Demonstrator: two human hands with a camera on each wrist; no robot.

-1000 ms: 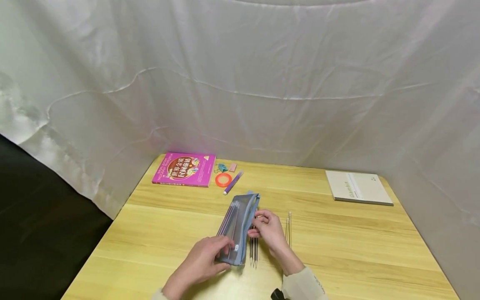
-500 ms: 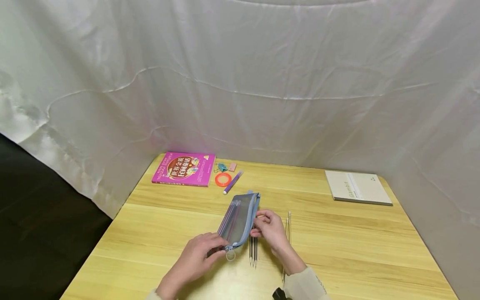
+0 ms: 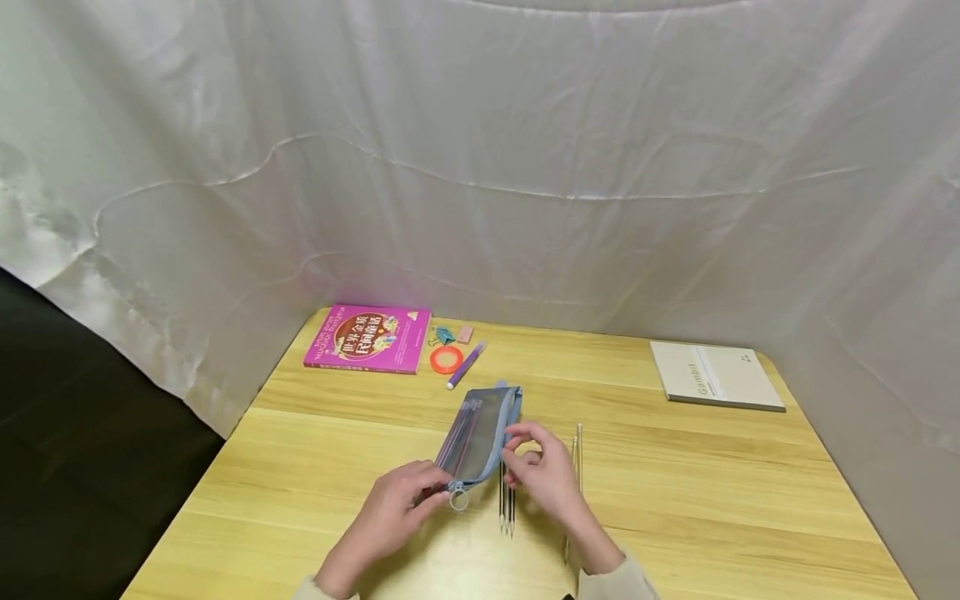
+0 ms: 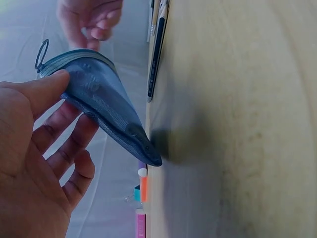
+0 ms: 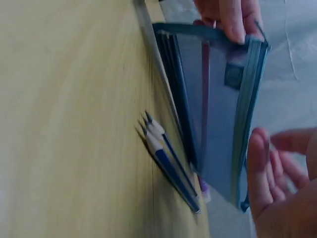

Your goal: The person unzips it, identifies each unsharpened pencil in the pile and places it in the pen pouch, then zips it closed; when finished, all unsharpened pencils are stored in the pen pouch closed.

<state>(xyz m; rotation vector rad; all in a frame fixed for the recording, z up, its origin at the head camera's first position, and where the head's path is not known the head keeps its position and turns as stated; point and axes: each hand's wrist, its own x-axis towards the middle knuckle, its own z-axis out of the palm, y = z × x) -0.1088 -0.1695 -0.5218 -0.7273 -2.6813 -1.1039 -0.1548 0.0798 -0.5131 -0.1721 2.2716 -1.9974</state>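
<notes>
A blue-grey mesh pencil case [image 3: 483, 429] is held tilted over the table, with several dark pencils [image 5: 173, 74] and a reddish stick [image 5: 204, 94] showing through its mesh. My left hand [image 3: 397, 508] pinches its near end beside the zipper pull ring [image 3: 459, 500], thumb on one side and fingers on the other. My right hand [image 3: 547, 475] has its loosely bent fingertips right at the zippered edge [image 5: 246, 114], nothing visible between thumb and forefinger. Under and beside that hand, several dark pencils [image 3: 507, 512] lie on the table, points toward me.
Light-coloured pencils [image 3: 579, 458] lie right of my right hand, partly covered by it. Farther back are a purple marker [image 3: 467, 365], an orange-red tape ring [image 3: 447, 360], a teal clip [image 3: 445, 335], a pink eraser [image 3: 466, 335] and a pink book [image 3: 405, 342]. A pale notebook [image 3: 720, 377] sits far right.
My left hand has tilted the case, so its near end has risen and the pull ring dangles free. My right fingers have shifted left to the case's edge.
</notes>
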